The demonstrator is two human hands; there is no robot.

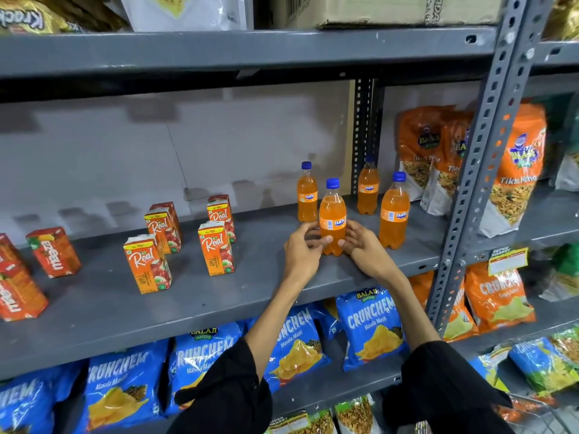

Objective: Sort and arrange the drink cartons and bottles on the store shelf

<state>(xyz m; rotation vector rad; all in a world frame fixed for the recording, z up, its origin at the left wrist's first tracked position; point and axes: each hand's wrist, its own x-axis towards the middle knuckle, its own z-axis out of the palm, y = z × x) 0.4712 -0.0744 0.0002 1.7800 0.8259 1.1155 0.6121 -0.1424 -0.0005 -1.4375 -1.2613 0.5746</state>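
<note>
An orange Fanta bottle (332, 214) with a blue cap stands upright near the front of the grey shelf (219, 302). My left hand (302, 249) and my right hand (363, 245) both clasp its lower half from either side. Three more Fanta bottles stand around it: one behind left (307, 192), one at the back (368, 186), one to the right (394, 211). Several orange Real apple cartons (147, 263) stand in loose pairs mid-shelf. Red Maaza cartons (53, 252) stand at the far left.
Orange snack bags (423, 151) lean at the shelf's right end, beside a perforated upright post (476, 170). Blue Crunchem chip bags (369, 327) fill the shelf below. A cardboard box (376, 10) sits on the shelf above.
</note>
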